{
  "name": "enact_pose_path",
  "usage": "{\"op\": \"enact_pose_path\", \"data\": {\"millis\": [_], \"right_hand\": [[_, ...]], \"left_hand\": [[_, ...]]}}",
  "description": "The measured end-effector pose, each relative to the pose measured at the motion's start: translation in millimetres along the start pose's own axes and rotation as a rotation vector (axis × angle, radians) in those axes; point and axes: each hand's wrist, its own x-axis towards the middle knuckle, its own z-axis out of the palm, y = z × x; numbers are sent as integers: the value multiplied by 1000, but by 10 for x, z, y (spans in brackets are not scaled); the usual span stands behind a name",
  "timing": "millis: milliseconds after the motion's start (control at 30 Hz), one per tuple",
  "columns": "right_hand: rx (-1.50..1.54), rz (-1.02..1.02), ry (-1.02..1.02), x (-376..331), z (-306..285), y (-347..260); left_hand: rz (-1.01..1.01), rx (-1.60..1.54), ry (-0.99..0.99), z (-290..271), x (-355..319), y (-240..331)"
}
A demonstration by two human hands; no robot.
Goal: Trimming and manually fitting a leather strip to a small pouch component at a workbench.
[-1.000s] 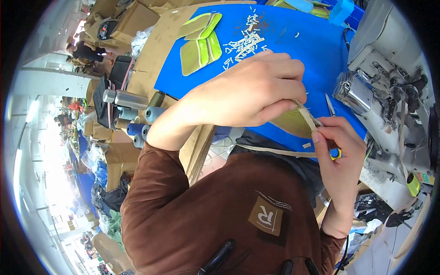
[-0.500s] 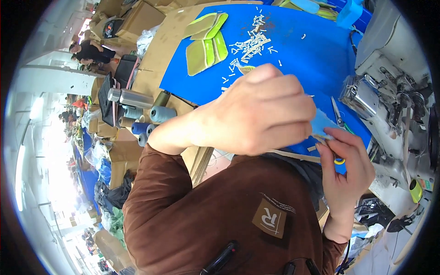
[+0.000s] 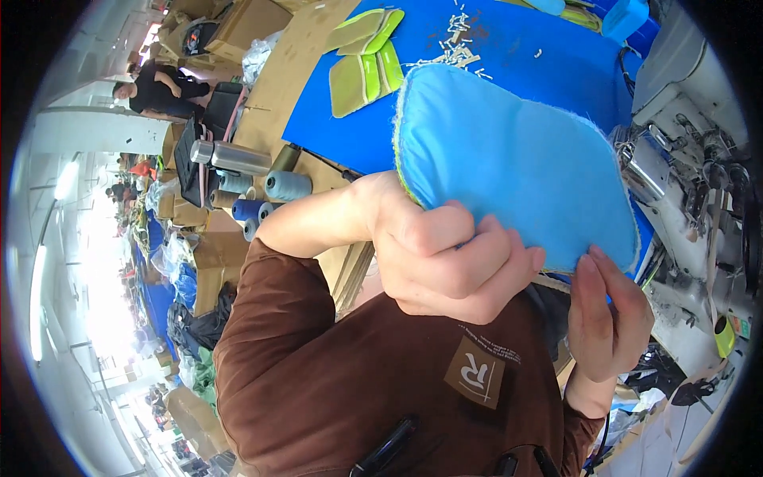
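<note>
A light-blue fabric panel (image 3: 517, 167) with rounded corners and a pale, fuzzy raw edge is held up in front of me, its blue face showing. My left hand (image 3: 453, 250) grips its lower left edge with curled fingers. Along the lower right edge, my right hand (image 3: 608, 318) pinches the panel between thumb and fingers. Behind the panel, several pale scraps (image 3: 457, 56) lie on the blue table covering (image 3: 342, 143). Yellow-green and tan fabric panels (image 3: 362, 83) lie farther left on the same covering.
Thread cones (image 3: 288, 185) and a steel flask (image 3: 230, 157) stand to the left. A sewing machine (image 3: 644, 171) is close on the right. A light-blue container (image 3: 625, 20) sits at the far right. Another person (image 3: 163, 89) is in the left background.
The blue panel has come up and turned its broad face into view, covering the scissors and part of the scraps. My left hand has lowered slightly and now shows curled fingers on the panel.
</note>
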Motion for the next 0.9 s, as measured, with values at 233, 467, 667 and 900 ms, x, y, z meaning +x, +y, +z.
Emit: {"op": "enact_pose_path", "data": {"millis": [233, 467, 667, 900], "right_hand": [[17, 39, -6, -19, -35, 10], [77, 68, 60, -40, 33, 47], [141, 279, 96, 86, 114, 86], [288, 504, 36, 173, 203, 177]], "left_hand": [[28, -42, -246, -145, 49, -44], [-76, -105, -53, 15, 41, 19], [-346, -569, -357, 106, 135, -311], [-615, -967, -514, 383, 137, -496]]}}
